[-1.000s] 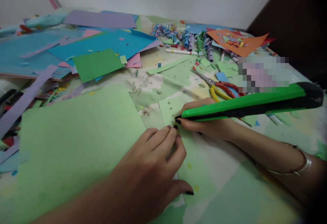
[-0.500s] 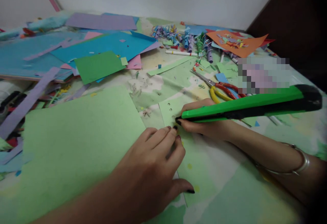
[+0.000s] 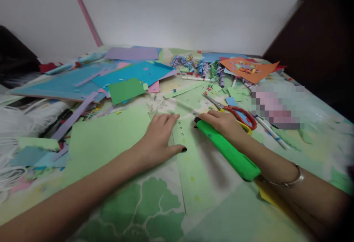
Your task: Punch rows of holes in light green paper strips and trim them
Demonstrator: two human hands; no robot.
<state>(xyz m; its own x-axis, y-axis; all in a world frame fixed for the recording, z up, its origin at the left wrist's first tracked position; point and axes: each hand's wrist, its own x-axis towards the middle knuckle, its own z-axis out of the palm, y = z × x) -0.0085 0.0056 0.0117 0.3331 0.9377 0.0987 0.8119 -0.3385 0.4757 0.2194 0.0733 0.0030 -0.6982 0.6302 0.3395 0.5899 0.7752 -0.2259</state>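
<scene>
My left hand [image 3: 158, 139] lies flat with fingers spread, pressing on a light green paper strip [image 3: 193, 168] that has a row of small punched holes along its edge. A larger light green sheet [image 3: 105, 139] lies under my left wrist. My right hand [image 3: 221, 122] is closed around a bright green tool [image 3: 228, 150] with a black tip. The tip rests at the far end of the strip, just right of my left fingertips.
Red and yellow scissors [image 3: 235, 113] lie just beyond my right hand. Blue sheets [image 3: 83, 81], a green square [image 3: 125, 90], an orange sheet [image 3: 249, 69], curled paper scraps [image 3: 193, 63] and markers [image 3: 268, 129] cover the far table. White cords [image 3: 16, 131] lie at the left.
The view has pulled back and up. My left hand went from a pinch at the tool tip to flat on the paper; the green tool has swung down towards me.
</scene>
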